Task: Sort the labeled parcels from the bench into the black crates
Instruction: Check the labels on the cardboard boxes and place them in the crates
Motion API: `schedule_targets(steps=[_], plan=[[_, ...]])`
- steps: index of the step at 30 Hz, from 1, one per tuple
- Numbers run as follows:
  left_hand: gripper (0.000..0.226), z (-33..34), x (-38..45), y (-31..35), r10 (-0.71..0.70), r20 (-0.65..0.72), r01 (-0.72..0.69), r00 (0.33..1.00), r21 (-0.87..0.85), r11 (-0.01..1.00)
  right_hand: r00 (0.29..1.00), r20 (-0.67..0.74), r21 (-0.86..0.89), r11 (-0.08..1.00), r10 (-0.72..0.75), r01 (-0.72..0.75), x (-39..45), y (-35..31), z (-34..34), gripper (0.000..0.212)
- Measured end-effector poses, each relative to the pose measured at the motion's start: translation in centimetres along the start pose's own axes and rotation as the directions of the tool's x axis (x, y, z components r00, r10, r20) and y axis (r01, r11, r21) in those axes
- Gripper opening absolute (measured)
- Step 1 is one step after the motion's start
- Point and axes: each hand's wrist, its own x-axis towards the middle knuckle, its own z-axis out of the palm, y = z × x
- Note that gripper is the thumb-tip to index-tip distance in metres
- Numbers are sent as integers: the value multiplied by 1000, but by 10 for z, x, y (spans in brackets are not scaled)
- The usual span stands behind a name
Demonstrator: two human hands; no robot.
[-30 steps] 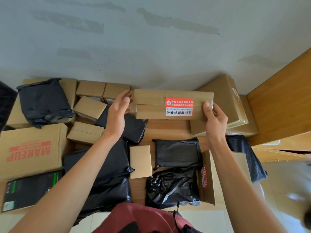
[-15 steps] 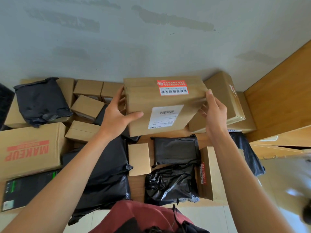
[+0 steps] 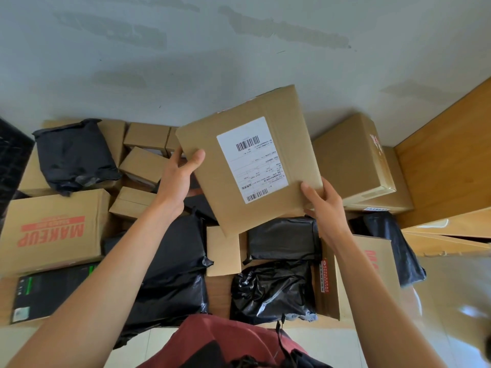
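At the far left edge a black crate point(image 3: 12, 160) can just be seen. A brown box point(image 3: 249, 158) is held up above the table point(image 3: 220, 296), gripped by the left hand point(image 3: 178, 179) and right hand point(image 3: 322, 205). Its white label point(image 3: 252, 159) is being read. Next, the right crate must be picked.

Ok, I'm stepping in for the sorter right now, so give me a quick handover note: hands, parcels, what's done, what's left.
Left hand and right hand both grip the flat cardboard parcel, held tilted above the bench with its white shipping label facing the camera.
Many cardboard boxes and black bags, such as the MAKEUP box, lie on the bench.
A black crate shows only at the left edge.
Left: put this parcel into a crate, then sort the rest.
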Motion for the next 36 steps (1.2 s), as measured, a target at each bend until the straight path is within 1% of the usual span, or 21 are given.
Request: schedule_targets(steps=[2, 3, 5, 6, 7, 8, 11, 13, 15, 18, 20, 22, 24, 27, 28, 30, 31, 32, 35, 36], plan=[[41, 2, 0, -1, -20, -18, 20, 1000, -41, 999, 998, -52, 158, 987, 39, -31, -1, 5, 4, 58], [43, 4, 0, -2, -34, -32, 32, 999, -73, 997, 996, -56, 253, 966, 65, -49, -3, 7, 7, 63], [47, 11, -1, -5, -82, -66, 70, 994, -171, 983, 990, -3, 384, 914, 144, -132, -10, 11, 13, 86], [50, 17, -2, -6, -109, -77, 89, 991, -231, 969, 984, 42, 401, 899, 172, -175, -14, 14, 17, 95], [56, 23, -4, -9, -134, -79, 105, 988, -289, 951, 979, 89, 410, 889, 186, -206, -19, 14, 23, 98], [62, 31, -6, -11, -156, -77, 121, 985, -342, 932, 973, 131, 418, 879, 190, -228, -23, 15, 29, 96], [81, 48, -11, -19, -211, -67, 155, 975, -474, 867, 965, 208, 435, 869, 160, -237, -27, 14, 45, 78], [79, 55, -13, -25, -225, -75, 154, 972, -522, 839, 971, 201, 417, 885, 132, -207, -26, 12, 50, 71], [77, 60, -16, -29, -226, -75, 149, 971, -548, 823, 976, 180, 405, 895, 124, -189, -24, 11, 53, 71], [91, 64, -21, -35, -240, -62, 160, 969, -584, 796, 985, 127, 453, 877, 113, -159, -20, 14, 55, 75], [93, 63, -24, -39, -250, -48, 179, 967, -572, 801, 990, 92, 496, 857, 108, -139, -18, 15, 53, 75], [91, 61, -26, -41, -257, -49, 194, 965, -523, 830, 994, 69, 509, 854, 88, -111, -16, 14, 48, 71], [92, 54, -26, -42, -244, -92, 170, 965, -490, 855, 996, 47, 523, 848, 76, -89, -13, 12, 41, 64], [103, 35, -21, -37, -211, -176, 109, 961, -463, 880, 998, 28, 531, 845, 57, -63, -4, 9, 25, 46], [100, 28, -20, -33, -194, -198, 89, 961, -444, 892, 999, 34, 523, 851, 41, -52, -1, 7, 18, 41], [83, 15, -15, -24, -156, -214, 64, 964, -383, 922, 998, 69, 504, 863, 3, -37, 5, 2, 6, 31], [71, 9, -12, -19, -135, -195, 61, 971, -345, 937, 995, 94, 489, 872, -18, -30, 6, -2, 1, 26], [66, 5, -11, -13, -117, -156, 64, 981, -305, 950, 992, 117, 471, 882, -38, -22, 7, -6, -4, 21], [88, -4, -10, 3, -30, 5, 31, 1000, -198, 980, 983, 167, 420, 908, -78, 0, 10, -21, -10, 23], [89, -6, -12, 6, -10, 47, 18, 999, -187, 982, 981, 175, 411, 912, -86, 6, 11, -24, -12, 22]])
